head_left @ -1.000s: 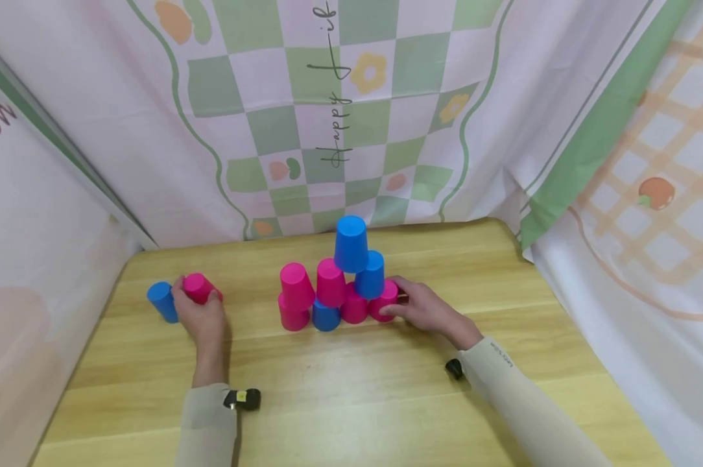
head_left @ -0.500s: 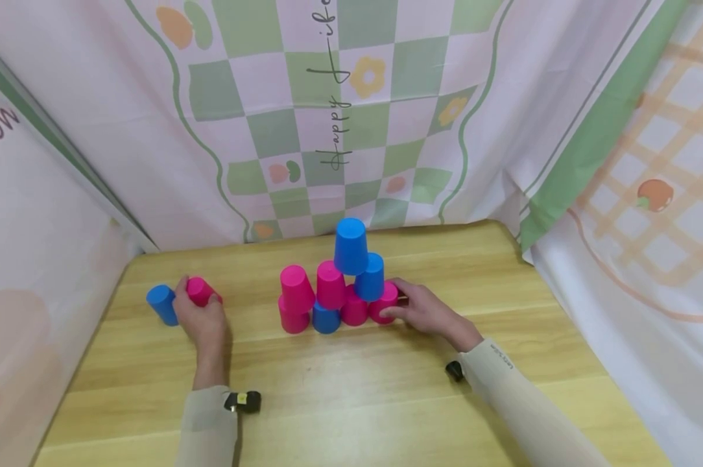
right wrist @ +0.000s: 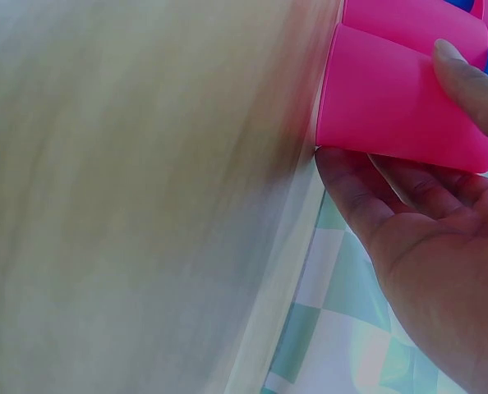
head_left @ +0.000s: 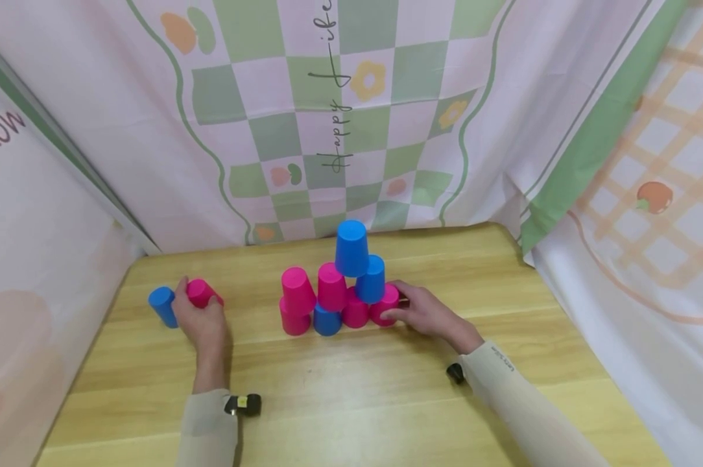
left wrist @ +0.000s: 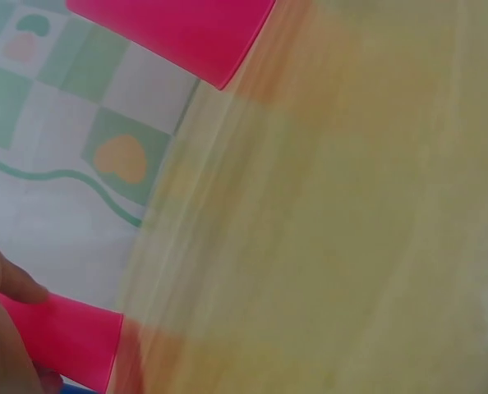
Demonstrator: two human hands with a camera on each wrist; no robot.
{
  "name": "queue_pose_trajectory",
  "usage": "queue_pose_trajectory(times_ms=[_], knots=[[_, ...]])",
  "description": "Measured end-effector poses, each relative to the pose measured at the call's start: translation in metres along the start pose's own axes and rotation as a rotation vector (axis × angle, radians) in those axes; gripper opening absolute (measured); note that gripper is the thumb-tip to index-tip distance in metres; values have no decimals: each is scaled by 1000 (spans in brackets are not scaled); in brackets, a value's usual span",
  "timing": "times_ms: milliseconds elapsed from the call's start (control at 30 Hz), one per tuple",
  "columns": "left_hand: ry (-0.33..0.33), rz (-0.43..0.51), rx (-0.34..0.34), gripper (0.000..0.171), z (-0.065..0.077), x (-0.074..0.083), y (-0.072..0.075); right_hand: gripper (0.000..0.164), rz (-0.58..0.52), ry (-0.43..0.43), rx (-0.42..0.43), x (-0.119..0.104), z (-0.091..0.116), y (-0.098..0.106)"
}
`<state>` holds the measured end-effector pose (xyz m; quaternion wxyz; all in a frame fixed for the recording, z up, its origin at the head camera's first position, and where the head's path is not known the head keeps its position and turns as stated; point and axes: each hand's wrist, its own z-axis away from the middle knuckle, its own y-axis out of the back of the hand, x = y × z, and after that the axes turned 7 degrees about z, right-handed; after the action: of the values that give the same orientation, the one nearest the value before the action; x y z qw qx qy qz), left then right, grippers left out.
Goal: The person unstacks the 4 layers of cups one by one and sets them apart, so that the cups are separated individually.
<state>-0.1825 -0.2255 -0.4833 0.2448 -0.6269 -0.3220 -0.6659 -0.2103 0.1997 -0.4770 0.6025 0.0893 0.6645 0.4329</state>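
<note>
At the left of the table, my left hand [head_left: 202, 324] grips an upside-down pink cup [head_left: 200, 290], thumb on one side and fingers on the other. A blue cup [head_left: 163, 306] stands just left of that hand. My right hand [head_left: 427, 312] holds the rightmost pink cup [right wrist: 400, 98] of the stack's bottom row, thumb in front and fingers behind. That row also has a pink cup [head_left: 295, 323], a blue cup [head_left: 327, 321] and another pink cup [head_left: 355, 312]. Above sit two pink cups [head_left: 331, 287] and a blue cup [head_left: 375, 275]. One blue cup [head_left: 351, 248] tops the stack.
The cups stand on a wooden table [head_left: 340, 402]. A checked curtain [head_left: 363, 117] hangs along its back edge, with white cloth [head_left: 30, 227] at the left and more printed cloth [head_left: 631, 259] at the right. Each sleeve has a small black device [head_left: 243, 405] near the wrist.
Both hands keep their hold and the stack stands as before. Only the head view has shifted slightly, so everything appears a little lower.
</note>
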Motion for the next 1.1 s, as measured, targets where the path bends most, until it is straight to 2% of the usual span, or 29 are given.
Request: queue_pose_trajectory(times_ms=[133, 233, 500, 633, 800, 933, 1033, 1100], knots=[[-5, 18, 17, 74, 2, 4, 0, 58, -7, 1, -3, 1, 0, 1], [-42, 25, 31, 71, 4, 6, 1, 58, -6, 2, 1, 3, -1, 0], [-266, 65, 108, 61, 5, 11, 0, 58, 0, -6, 3, 2, -1, -1], [-361, 103, 123, 56, 8, 19, -2, 58, -4, -7, 2, 2, -1, -1], [-443, 165, 97, 53, 16, 37, -9, 56, -1, -9, 4, 3, -2, -1], [-564, 243, 42, 50, 27, 50, -19, 57, 2, -7, 10, 3, -1, -1], [-660, 240, -16, 47, 38, 59, -25, 58, 0, -2, 11, 3, -1, -1], [-681, 233, -55, 44, 45, 63, -28, 58, -5, -10, 11, 3, -1, -1]])
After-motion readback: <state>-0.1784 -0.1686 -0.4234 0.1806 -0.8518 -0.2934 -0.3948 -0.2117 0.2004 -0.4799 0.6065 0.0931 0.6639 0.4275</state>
